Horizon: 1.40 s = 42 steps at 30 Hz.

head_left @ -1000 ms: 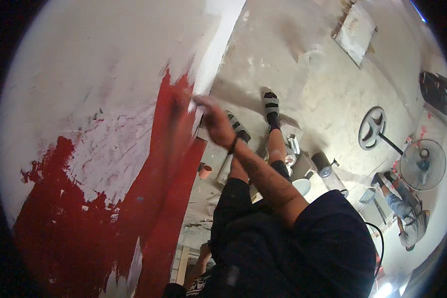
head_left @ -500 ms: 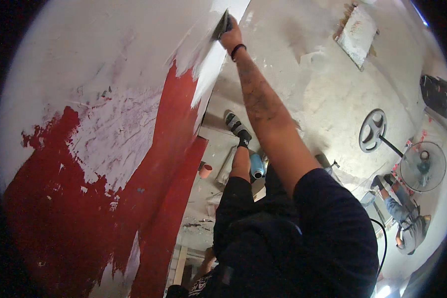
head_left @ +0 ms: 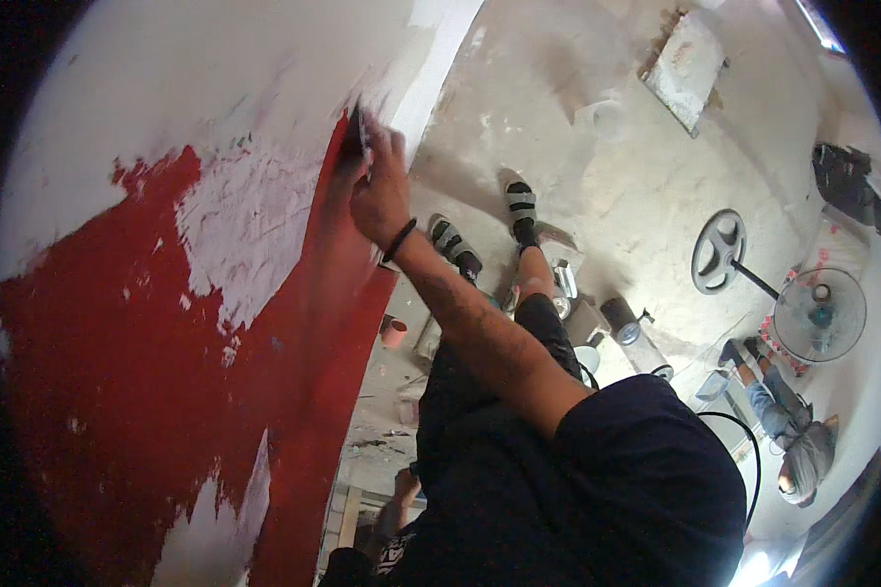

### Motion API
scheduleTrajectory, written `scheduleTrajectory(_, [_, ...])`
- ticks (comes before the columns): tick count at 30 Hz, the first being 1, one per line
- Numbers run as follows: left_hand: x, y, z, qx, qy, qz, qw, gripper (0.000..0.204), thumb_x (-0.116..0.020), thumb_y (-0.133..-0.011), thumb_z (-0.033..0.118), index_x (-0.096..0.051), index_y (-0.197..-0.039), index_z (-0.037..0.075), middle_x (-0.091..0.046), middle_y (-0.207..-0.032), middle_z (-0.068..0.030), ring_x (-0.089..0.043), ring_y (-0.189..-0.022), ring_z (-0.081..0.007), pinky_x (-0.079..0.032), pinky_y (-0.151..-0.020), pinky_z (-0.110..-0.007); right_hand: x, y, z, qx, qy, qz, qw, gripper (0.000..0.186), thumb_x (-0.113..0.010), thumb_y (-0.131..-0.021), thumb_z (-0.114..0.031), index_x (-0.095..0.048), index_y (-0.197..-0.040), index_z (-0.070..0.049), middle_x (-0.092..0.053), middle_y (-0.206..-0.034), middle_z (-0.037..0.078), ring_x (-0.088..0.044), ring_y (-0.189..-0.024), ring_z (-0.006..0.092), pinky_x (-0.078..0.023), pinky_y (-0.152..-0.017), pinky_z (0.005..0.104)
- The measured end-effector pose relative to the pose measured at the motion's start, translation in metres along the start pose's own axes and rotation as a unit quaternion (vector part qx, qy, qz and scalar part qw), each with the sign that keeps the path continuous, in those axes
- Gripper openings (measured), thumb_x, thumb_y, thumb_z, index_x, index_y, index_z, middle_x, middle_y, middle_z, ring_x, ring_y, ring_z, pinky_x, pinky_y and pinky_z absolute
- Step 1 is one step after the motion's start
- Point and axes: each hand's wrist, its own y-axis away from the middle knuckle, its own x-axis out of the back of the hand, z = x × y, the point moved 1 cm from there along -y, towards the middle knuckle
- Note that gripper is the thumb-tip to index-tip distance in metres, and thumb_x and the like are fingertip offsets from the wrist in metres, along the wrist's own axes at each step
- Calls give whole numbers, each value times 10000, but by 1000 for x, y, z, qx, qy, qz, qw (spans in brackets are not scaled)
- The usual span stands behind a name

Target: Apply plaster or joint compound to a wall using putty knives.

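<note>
My right hand [head_left: 384,191] is closed around a putty knife [head_left: 354,137], whose dark blade lies against the wall. The hand and tool are slightly blurred. Under the blade, white filler [head_left: 235,245] meets the bare red surface [head_left: 166,391] of the wall. The filler is smooth at the top and streaky with ragged edges lower down. My left hand [head_left: 405,483] hangs low by my body, partly covered by my dark clothing; its fingers are too small and hidden to read.
A dusty floor holds an orange cup [head_left: 393,333], a pale board [head_left: 688,68], a pedestal fan [head_left: 820,315] with a round base, and a dark sheet [head_left: 852,186]. Containers [head_left: 621,318] stand near my feet [head_left: 521,201]. Another person [head_left: 793,430] is at the far right.
My right hand has drawn the putty knife down and left along the wall, from the upper edge to the red patch. Both my feet now show.
</note>
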Motion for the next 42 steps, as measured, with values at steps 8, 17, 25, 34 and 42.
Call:
scheduleTrajectory(8, [15,-18,37,-87,-48,205,974,213,-521,-770,207,-595,-804,10,-612,-727,-203,-605,-710,-395,-478,-635,-492,83,50,-54,-297,-492,-264,775,707,-564,-685,138,-325,-1330,-27,-446,-1261,86,-517,-1071,199,-421,-936,334])
scheduleTrajectory(17, [267,120,278,-350,744,190,536,369,-580,-804,32,-485,-1156,-19,-555,-1081,-120,-579,-945,-226,-456,-848,-310,223,-8,-131,60,-242,-400,882,799,-584,-658,170,-269,-1357,-52,-367,-1331,127,-379,-1224,230,-306,-1036,386])
scheduleTrajectory(25, [284,195,362,-426,825,107,356,204,-573,-820,40,-541,-1014,-11,-619,-899,-88,-632,-736,-190,-553,-623,-299,222,26,-197,329,-2,-474,817,736,-402,-576,188,-397,-1258,-88,-420,-1190,184,-403,-1157,353,-383,-953,418])
scheduleTrajectory(34, [283,207,343,-445,824,17,351,189,-574,-825,45,-567,-1003,-19,-632,-907,-93,-634,-779,-171,-547,-672,-289,216,31,-133,321,59,-388,862,615,-628,-652,46,-462,-1226,-96,-445,-1167,180,-438,-1085,354,-434,-875,392])
scheduleTrajectory(42, [311,119,311,-371,648,20,665,187,-610,-782,39,-595,-961,-14,-639,-883,-105,-623,-773,-160,-514,-655,-275,219,-35,-142,250,204,-430,843,714,-430,-633,193,-482,-1246,-169,-542,-1086,126,-508,-1069,282,-422,-924,357])
